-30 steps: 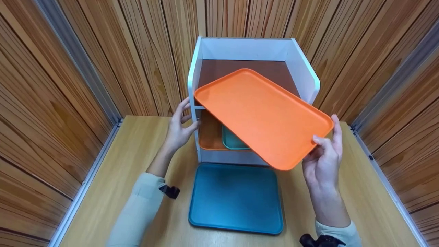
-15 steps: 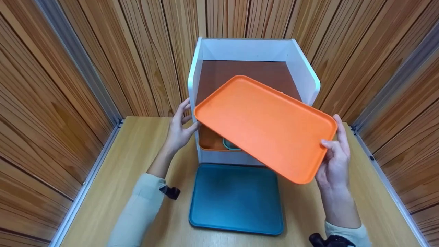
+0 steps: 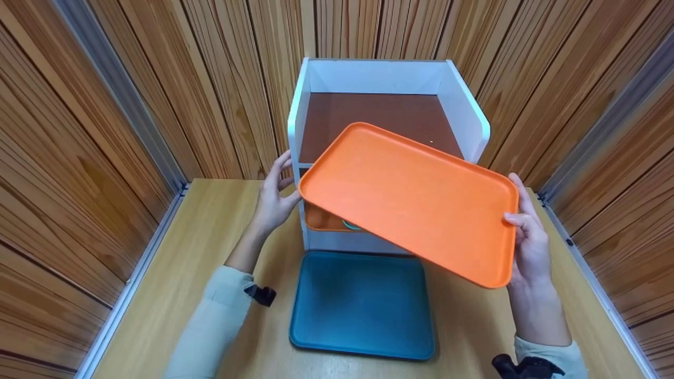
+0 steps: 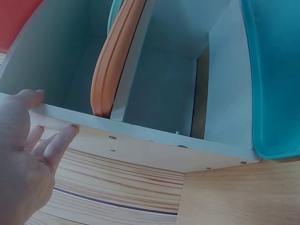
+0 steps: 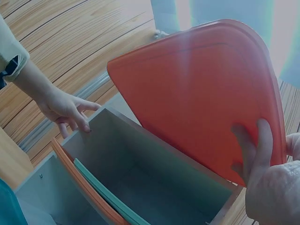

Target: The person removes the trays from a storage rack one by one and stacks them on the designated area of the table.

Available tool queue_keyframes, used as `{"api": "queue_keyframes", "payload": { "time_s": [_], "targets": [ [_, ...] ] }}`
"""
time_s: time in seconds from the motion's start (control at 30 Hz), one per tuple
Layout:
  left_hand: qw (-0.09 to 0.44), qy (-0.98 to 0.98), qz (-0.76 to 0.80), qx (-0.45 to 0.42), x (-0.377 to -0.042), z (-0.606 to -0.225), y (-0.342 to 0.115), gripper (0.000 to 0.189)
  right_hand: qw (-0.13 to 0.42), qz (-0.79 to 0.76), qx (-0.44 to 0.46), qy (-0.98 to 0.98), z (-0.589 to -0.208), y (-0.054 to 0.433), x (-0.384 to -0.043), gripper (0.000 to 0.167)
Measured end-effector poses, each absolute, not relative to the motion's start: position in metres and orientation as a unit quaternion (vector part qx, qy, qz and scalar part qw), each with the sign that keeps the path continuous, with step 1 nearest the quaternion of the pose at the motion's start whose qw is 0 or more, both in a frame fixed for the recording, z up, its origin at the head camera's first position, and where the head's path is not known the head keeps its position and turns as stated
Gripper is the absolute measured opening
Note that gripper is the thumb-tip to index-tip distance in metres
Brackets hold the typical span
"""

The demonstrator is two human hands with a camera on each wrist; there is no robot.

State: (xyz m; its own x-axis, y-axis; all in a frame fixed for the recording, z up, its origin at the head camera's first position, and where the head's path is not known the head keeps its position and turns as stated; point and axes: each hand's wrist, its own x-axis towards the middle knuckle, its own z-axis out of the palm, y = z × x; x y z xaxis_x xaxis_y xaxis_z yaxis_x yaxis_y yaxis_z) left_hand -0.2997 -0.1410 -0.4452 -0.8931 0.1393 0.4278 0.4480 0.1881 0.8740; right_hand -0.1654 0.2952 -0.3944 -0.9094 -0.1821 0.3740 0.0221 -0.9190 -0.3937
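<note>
My right hand [image 3: 532,247] grips an orange tray [image 3: 416,205] by its right short edge, thumb on the upper face and fingers underneath. Tilted, the tray hangs in front of the white shelf unit [image 3: 466,105]. At the unit's left side panel, my left hand [image 3: 274,205] rests its thumb on the front edge and its fairly straight fingers against the outer face. Inside the lower compartment lie another orange tray [image 4: 112,65] and, on top of it, a green tray [image 5: 103,192]; the raised tray mostly hides them in the head view.
A blue tray [image 3: 363,310] lies flat on the wooden table [image 3: 463,326], just before the unit. The brown top shelf [image 3: 379,108] has white walls on its sides and back. Wood-patterned panels [image 3: 210,79] enclose the table.
The orange tray in my right hand has come right and toward me, turning somewhat more level. It now covers more of the green tray. My left hand stays at the side panel.
</note>
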Motion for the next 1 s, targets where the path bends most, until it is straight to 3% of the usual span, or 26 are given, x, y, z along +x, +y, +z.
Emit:
{"api": "queue_keyframes", "payload": {
  "time_s": [0.33, 1.0],
  "targets": [
    [0.118, -0.754, -0.618, -0.186, -0.299, -0.444, -0.140, 0.080, 0.059, -0.952, -0.204, 0.220, -0.391, 0.305, -0.165, 0.063],
    [0.139, -0.754, -0.610, -0.201, -0.299, -0.445, -0.139, 0.075, 0.209, -0.944, -0.214, 0.140, -0.399, 0.329, -0.151, 0.064]
  ]
}}
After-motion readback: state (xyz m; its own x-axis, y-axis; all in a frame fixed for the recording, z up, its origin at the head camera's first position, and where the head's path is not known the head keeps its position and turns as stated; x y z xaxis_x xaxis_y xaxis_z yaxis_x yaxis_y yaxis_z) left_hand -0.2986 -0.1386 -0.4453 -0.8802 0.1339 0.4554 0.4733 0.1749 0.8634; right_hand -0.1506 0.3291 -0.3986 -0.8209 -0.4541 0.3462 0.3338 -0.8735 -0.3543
